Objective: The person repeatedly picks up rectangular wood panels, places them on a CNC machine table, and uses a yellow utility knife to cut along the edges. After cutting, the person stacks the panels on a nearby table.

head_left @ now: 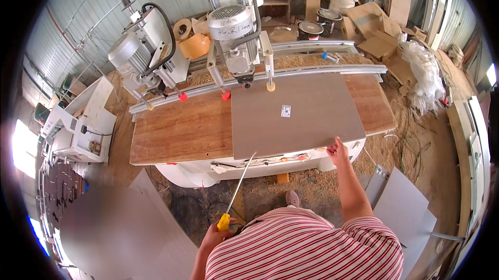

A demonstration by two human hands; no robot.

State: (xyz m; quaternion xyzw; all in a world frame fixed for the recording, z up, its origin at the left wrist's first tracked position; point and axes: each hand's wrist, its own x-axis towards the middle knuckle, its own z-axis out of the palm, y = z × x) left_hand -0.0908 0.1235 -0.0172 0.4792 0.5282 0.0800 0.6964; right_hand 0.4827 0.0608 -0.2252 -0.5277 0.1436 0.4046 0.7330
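Observation:
My left hand [214,234] is wrapped round the yellow handle of a long screwdriver [236,190]. Its thin metal shaft points up and away, with the tip near the front edge of a grey-brown board [312,124]. That board lies flat on the wooden table of a drilling machine and bears a small white label [286,111]. At the board's front right corner, my right hand [338,152] pinches the edge, some fingers curled below it.
Two drilling heads with motors [231,22] [130,54] stand behind the wooden tabletop [182,137], along a metal rail [306,73]. Grey panels [403,207] lean at the lower right. Cardboard boxes [379,43] and plastic wrap [423,74] lie at the back right. Sawdust covers much of the floor.

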